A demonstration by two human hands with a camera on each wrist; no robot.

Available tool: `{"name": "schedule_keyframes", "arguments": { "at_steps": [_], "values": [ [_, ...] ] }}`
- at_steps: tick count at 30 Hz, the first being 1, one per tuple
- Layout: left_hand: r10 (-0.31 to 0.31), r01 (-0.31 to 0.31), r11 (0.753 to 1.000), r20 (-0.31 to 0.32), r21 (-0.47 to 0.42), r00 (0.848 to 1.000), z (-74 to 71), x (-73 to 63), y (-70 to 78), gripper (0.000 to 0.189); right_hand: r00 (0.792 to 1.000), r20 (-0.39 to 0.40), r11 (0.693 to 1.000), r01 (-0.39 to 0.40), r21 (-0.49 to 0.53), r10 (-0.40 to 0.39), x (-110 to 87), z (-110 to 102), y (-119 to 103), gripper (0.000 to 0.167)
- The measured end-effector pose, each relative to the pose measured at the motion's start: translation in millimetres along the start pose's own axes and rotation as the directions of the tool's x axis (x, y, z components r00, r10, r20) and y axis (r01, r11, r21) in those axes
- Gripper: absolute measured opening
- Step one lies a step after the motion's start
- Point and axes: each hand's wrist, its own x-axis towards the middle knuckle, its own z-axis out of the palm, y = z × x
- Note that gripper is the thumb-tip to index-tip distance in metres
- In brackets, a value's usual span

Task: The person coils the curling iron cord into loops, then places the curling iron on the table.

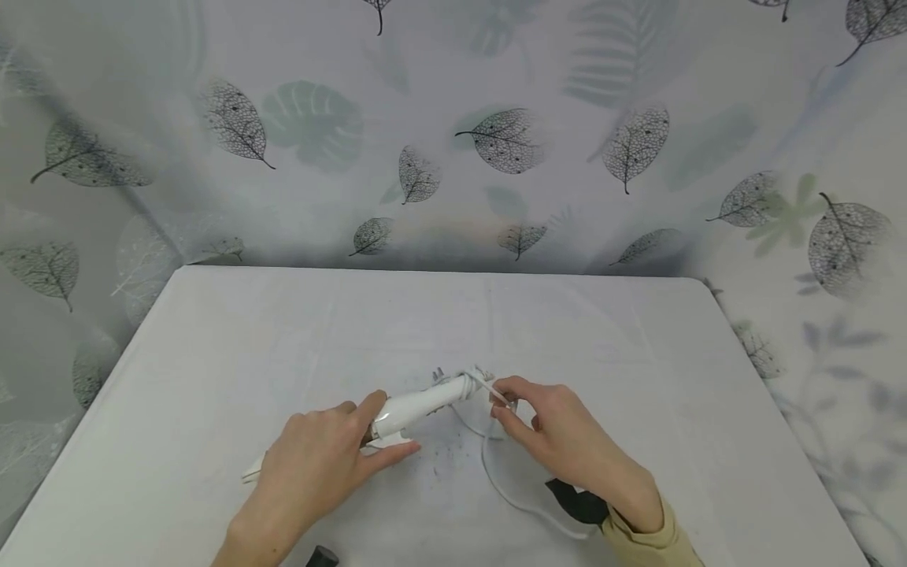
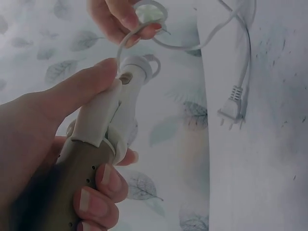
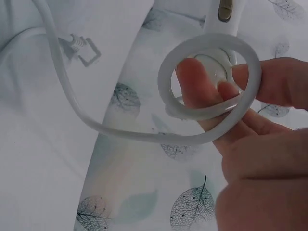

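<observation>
A white hair curling iron [image 1: 418, 409] with a brownish barrel [image 2: 79, 178] slants above the table. My left hand [image 1: 319, 449] grips it around the barrel, its thumb lying along the white part in the left wrist view. Some of the white cord [image 3: 149, 138] is wound around the handle's far end. Near that end, my right hand [image 1: 567, 433] pinches the cord, and a round loop of it circles the fingertips in the right wrist view. The two-colour tool's barrel is mostly hidden by my left hand in the head view.
The cord's plug [image 2: 232, 107] lies beyond the handle, over the white tabletop [image 1: 283, 339]. A slack length of cord trails toward the right sleeve [image 1: 648, 539]. A black strap piece [image 1: 581, 504] shows by the right wrist. Leaf-patterned cloth [image 1: 439, 94] hangs behind the table.
</observation>
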Motion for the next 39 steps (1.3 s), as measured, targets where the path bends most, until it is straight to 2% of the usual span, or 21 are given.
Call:
{"name": "schedule_keyframes", "arguments": {
  "at_steps": [7, 12, 16, 19, 20, 23, 27, 29, 31, 33, 35, 37, 39],
  "values": [
    [0.011, -0.011, 1.0, -0.031, 0.0, 0.999, 2.8, 1.1, 1.0, 0.056, 1.0, 0.005, 1.0, 0.013, -0.028, -0.013, 0.2, -2.0, 2.1, 0.02],
    [0.071, -0.067, 0.997, -0.13, 0.033, 0.989, 7.0, 3.0, 0.4, 0.061, 0.999, 0.036, 0.999, 0.027, -0.021, -0.026, -0.6, -5.7, 4.5, 0.017],
    [0.089, -0.082, 0.996, -0.192, 0.042, 0.977, 11.3, 5.2, -0.8, 0.065, 0.996, 0.08, 0.998, 0.044, 0.041, -0.047, -0.6, -4.4, 4.6, 0.018],
    [0.08, -0.076, 0.997, -0.199, 0.026, 0.977, 12.7, 6.3, -1.4, 0.07, 0.993, 0.096, 0.99, 0.054, 0.127, -0.066, 2.1, 5.1, 1.4, 0.008],
    [0.075, -0.073, 0.997, -0.195, 0.019, 0.978, 12.6, 6.5, -1.5, 0.071, 0.994, 0.081, 0.987, 0.064, 0.15, -0.077, 3.4, 9.5, -0.2, 0.004],
    [0.066, -0.067, 0.998, -0.187, 0.003, 0.98, 10.6, 7.2, -1.5, 0.071, 0.995, 0.0, 0.978, 0.1, 0.18, -0.102, 6.7, 22.4, -3.7, 0.011],
    [0.058, -0.062, 0.998, -0.191, -0.014, 0.98, 6.4, 7.2, -2.5, 0.065, 0.984, -0.122, 0.983, 0.146, 0.112, -0.132, 7.1, 31.5, -4.9, 0.01],
    [0.061, -0.066, 0.998, -0.192, -0.019, 0.979, 5.4, 6.9, -3.1, 0.064, 0.973, -0.167, 0.985, 0.167, 0.036, -0.159, 6.5, 32.9, -4.4, 0.009],
    [0.068, -0.074, 0.997, -0.191, -0.022, 0.979, 5.4, 7.0, -3.4, 0.063, 0.958, -0.199, 0.978, 0.194, -0.081, -0.207, 5.7, 32.8, -4.0, 0.007],
    [0.071, -0.077, 0.997, -0.182, -0.027, 0.981, 5.5, 7.0, -3.3, 0.063, 0.932, -0.224, 0.945, 0.236, -0.226, -0.286, 5.3, 31.6, -4.0, 0.007],
    [0.071, -0.078, 0.996, -0.175, -0.038, 0.982, 5.5, 7.0, -2.9, 0.064, 0.896, -0.242, 0.897, 0.28, -0.341, -0.372, 6.0, 29.8, -4.3, 0.009],
    [0.069, -0.079, 0.995, -0.172, -0.053, 0.983, 5.2, 7.1, -2.6, 0.063, 0.862, -0.255, 0.866, 0.329, -0.377, -0.439, 7.8, 27.7, -4.2, 0.013],
    [0.065, -0.08, 0.994, -0.171, -0.081, 0.983, 4.3, 6.6, -2.1, 0.062, 0.835, -0.261, 0.86, 0.399, -0.318, -0.484, 10.5, 26.8, -3.5, 0.013]
  ]
}}
